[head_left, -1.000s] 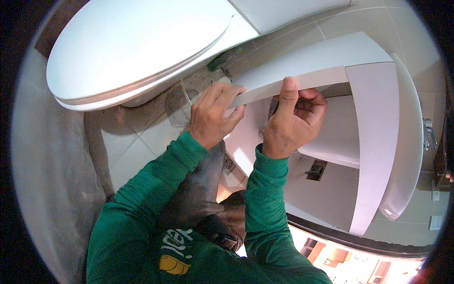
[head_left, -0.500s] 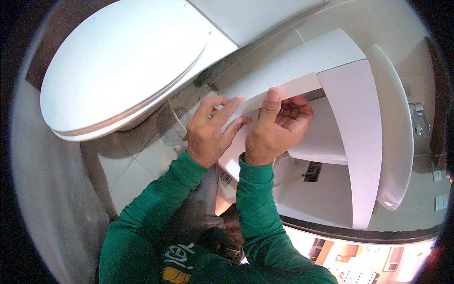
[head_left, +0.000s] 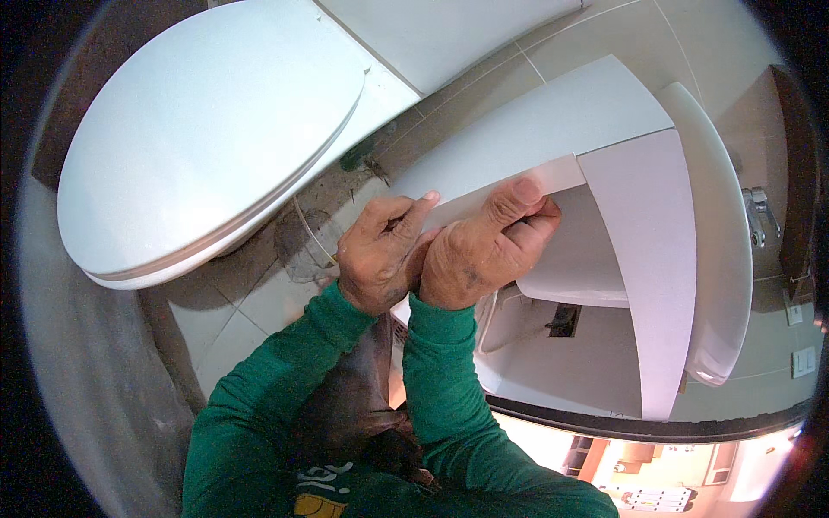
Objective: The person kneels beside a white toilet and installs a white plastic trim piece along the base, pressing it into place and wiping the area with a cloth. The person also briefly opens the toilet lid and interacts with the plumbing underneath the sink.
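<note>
Right-hand grip (head_left: 485, 250) is nearly closed, thumb against the white panel's edge (head_left: 563, 173).

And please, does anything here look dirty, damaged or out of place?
Yes: the floor between the toilet and the white cabinet looks dirty and rough, unlike the paler tiles nearby. I see nothing clearly spilled or broken.

The light is uneven. The toilet lid (head_left: 216, 129) is very bright and loses almost all surface detail, while a dark shadow lies below it on the floor tiles (head_left: 226, 345). The vanity cabinet (head_left: 661, 259) is evenly lit outside, but dimmer inside. Strong, warm light glares from the next room (head_left: 553, 440). The grey wall (head_left: 91, 345) looks grainy. The fisheye lens bends straight edges and leaves black corners.
</note>
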